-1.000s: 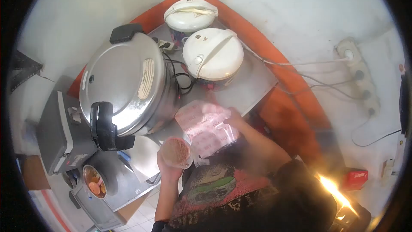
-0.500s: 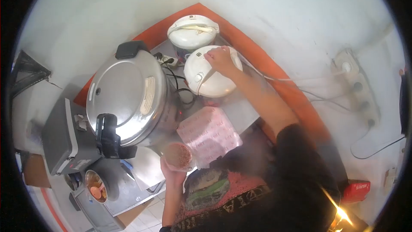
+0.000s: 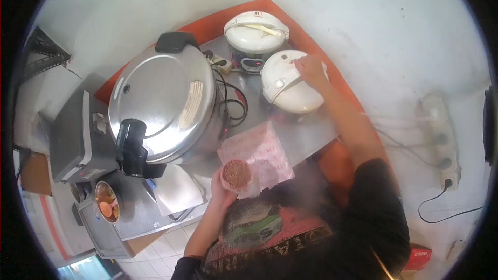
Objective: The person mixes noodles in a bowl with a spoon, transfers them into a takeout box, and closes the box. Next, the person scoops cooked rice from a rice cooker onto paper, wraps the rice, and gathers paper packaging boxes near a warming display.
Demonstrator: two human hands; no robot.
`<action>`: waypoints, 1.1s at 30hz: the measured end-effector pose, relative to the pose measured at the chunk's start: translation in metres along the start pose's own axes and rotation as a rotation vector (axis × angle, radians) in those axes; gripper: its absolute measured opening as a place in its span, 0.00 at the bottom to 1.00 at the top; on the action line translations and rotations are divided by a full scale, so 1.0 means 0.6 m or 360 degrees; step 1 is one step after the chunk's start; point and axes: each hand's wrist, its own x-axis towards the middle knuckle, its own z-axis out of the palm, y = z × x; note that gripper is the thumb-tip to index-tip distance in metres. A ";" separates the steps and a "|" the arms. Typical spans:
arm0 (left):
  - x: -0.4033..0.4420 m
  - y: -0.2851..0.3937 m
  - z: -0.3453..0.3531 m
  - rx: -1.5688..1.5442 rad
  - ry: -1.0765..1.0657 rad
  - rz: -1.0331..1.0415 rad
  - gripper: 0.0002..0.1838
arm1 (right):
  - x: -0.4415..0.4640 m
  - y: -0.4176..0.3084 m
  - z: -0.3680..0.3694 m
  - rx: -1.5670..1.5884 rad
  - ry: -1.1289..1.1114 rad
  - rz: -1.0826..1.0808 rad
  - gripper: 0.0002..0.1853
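My left hand [image 3: 223,191] is wrapped round a cup [image 3: 237,175] with brown, grainy food in it; thin, see-through wrap seems to hang at its side. Just behind it lies a pink packet or stack of printed wrapping paper [image 3: 264,150]. My right hand [image 3: 311,71] reaches out to the white lid of the nearer rice cooker [image 3: 290,96]. Its fingers are closed over the carrying handle [image 3: 286,87] on that lid. The lid is down. Which part the fingertips press on is partly hidden.
A second white rice cooker [image 3: 255,36] stands behind, in the corner. To the left are a large steel cooker [image 3: 161,98] with black handles, a grey box [image 3: 78,135] and a steel bowl [image 3: 107,202] with orange food. Black cables [image 3: 236,109] run between the cookers.
The view has shifted, so the cookers sit farther right. My left hand has raised the cup slightly and tilted it toward me. My right hand stays on the nearer cooker's lid.
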 end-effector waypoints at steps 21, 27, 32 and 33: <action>0.120 0.010 -0.104 0.3267 -0.0283 0.1003 0.49 | -0.426 -0.347 0.262 0.0160 -0.0553 0.0299 0.20; 0.121 0.007 -0.131 0.3222 -0.0235 0.1070 0.54 | -0.456 -0.330 0.268 0.0280 -0.0435 0.0186 0.25; 0.114 0.031 -0.110 0.3077 -0.0227 0.0883 0.52 | -0.430 -0.352 0.263 0.0291 -0.0385 0.0372 0.27; 0.117 0.035 -0.107 0.3071 -0.0262 0.0904 0.52 | -0.424 -0.356 0.247 0.0301 -0.0336 0.0371 0.27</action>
